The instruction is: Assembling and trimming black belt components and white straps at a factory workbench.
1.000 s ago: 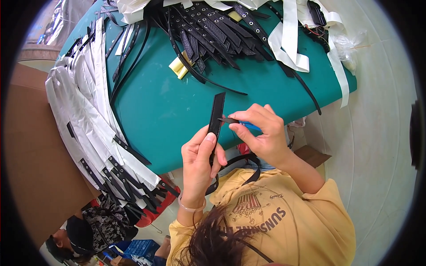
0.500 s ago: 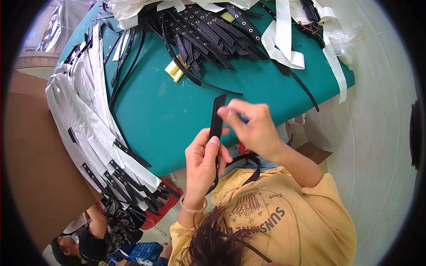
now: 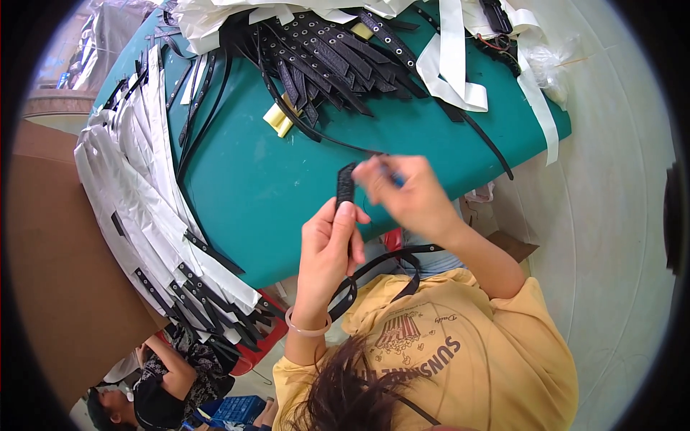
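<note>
My left hand (image 3: 325, 241) is closed round a black leather strap (image 3: 346, 185), thumb on top. The strap's pointed end stands up above the thumb, its grained face showing. Its lower part seems to run out below the hand, where black strap lengths (image 3: 394, 253) with eyelets loop over my lap. Just right of the strap end, my right hand (image 3: 417, 197) is closed and smeared by motion. A small blue object (image 3: 397, 178) shows between its fingers; its kind is too blurred to tell.
A green-topped table (image 3: 266, 223) lies ahead. On it are a pile of black eyeleted straps (image 3: 323, 61), yellow pieces (image 3: 279, 119) and white ribbon (image 3: 468, 97). White-wrapped strap bundles (image 3: 118, 179) hang over its left side by a brown cardboard sheet (image 3: 65, 251). Another person (image 3: 158, 391) sits lower left.
The strap in my left hand now shows its grained face instead of the stitched one, and less of it stands above the thumb. Eyeleted strap has come into view below my right hand.
</note>
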A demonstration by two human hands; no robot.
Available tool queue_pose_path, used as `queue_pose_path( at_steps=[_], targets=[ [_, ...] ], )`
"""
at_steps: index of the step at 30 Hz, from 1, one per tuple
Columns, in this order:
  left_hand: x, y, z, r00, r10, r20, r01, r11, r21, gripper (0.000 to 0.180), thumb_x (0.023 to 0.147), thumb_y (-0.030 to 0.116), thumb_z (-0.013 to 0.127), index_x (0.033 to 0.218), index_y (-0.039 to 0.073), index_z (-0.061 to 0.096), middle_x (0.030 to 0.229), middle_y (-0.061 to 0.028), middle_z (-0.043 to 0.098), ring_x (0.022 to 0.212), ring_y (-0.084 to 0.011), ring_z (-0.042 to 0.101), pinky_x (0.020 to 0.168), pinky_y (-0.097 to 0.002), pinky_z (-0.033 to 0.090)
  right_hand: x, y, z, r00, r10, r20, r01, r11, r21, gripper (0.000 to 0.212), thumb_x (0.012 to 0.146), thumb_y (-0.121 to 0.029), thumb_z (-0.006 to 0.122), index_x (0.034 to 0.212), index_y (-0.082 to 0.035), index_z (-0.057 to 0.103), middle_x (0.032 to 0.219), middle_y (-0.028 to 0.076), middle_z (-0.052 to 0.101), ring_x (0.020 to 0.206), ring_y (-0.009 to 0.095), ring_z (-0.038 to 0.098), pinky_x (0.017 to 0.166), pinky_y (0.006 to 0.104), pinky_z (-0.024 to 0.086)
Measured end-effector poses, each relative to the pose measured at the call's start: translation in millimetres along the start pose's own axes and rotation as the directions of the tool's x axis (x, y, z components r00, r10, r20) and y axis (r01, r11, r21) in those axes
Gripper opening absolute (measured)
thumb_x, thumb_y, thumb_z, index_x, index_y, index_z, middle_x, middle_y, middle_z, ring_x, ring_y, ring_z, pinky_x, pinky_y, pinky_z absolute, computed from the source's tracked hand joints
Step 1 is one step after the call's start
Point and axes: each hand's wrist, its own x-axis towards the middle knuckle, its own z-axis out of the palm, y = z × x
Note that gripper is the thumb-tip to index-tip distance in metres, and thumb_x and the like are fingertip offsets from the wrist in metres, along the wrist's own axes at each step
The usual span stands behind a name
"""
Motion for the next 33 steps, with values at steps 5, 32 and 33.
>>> queue_pose_path(
  at_steps=[5, 32, 33],
  targets=[
    [-3.0, 2.2, -6.6, 0.997, 0.050, -0.063, -0.058, 0.991, -0.118, 0.032, 0.098, 0.022, 0.038, 0.105, -0.003, 0.056, 0.043, 0.0021, 0.041, 0.031, -0.0046, 0.024, 0.036, -0.0193, 0.023, -9.4, 1.9, -12.3, 0.978, -0.177, -0.111, 0.173, 0.984, -0.044, 0.037, 0.096, -0.038, 0.044, 0.089, -0.003, 0.052, 0.070, 0.000, 0.042, 0.061, 0.008, 0.037, 0.057, 0.0231, 0.033],
    [-11.2, 7.4, -8.6, 0.997, 0.024, 0.078, 0.002, 0.950, -0.313, 0.035, 0.099, 0.020, 0.035, 0.115, -0.005, 0.054, 0.044, 0.0025, 0.040, 0.036, -0.0036, 0.030, 0.039, -0.0193, 0.028, -14.6, 10.5, -5.9, 0.970, -0.106, -0.220, 0.108, 0.994, -0.001, 0.019, 0.088, -0.023, 0.061, 0.095, -0.005, 0.062, 0.081, 0.000, 0.059, 0.069, 0.005, 0.047, 0.065, 0.0197, 0.040],
    [-10.6, 4.6, -9.7, 0.997, 0.027, 0.077, -0.001, 0.950, -0.313, 0.036, 0.099, 0.020, 0.035, 0.115, -0.006, 0.054, 0.043, 0.0027, 0.040, 0.036, -0.0033, 0.030, 0.039, -0.0192, 0.027, -16.0, 5.5, -0.5, 0.964, -0.165, -0.210, 0.160, 0.986, -0.042, 0.018, 0.088, -0.022, 0.062, 0.096, -0.005, 0.061, 0.083, 0.001, 0.060, 0.069, 0.006, 0.048, 0.065, 0.0204, 0.039]
  ],
)
